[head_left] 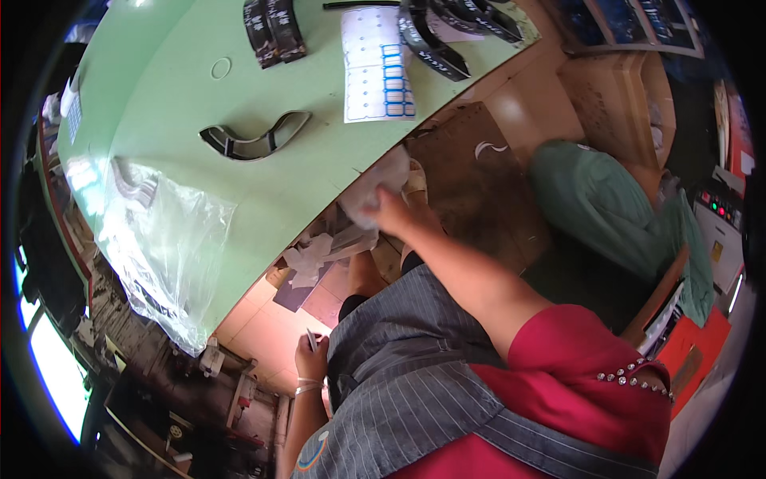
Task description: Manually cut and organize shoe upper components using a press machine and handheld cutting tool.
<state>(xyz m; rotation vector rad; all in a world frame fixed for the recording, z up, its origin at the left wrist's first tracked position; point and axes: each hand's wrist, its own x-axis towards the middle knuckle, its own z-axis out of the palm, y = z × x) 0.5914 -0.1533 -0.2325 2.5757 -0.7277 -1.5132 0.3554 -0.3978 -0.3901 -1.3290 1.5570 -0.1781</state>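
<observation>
My right hand (387,212) reaches out past the table edge, its fingers closed on a cloudy, translucent plastic piece (389,169); whether it is a bag or a sheet I cannot tell. Low beside my apron, my left hand (311,357) is closed around a small, pale, pointed object (311,338), mostly hidden in the fingers. On the green table (263,191) lies a curved black frame (254,145) with an open middle. Crumpled translucent plastic (311,257) hangs below the table edge, near my right wrist.
A large clear bag (163,247) with pale curved pieces drapes over the table's left corner. Farther back lie dark curved parts (274,32), a sheet of blue-bordered labels (379,68) and a thin ring (221,68). Right are a green cloth-covered seat (594,188) and a cardboard box (614,104).
</observation>
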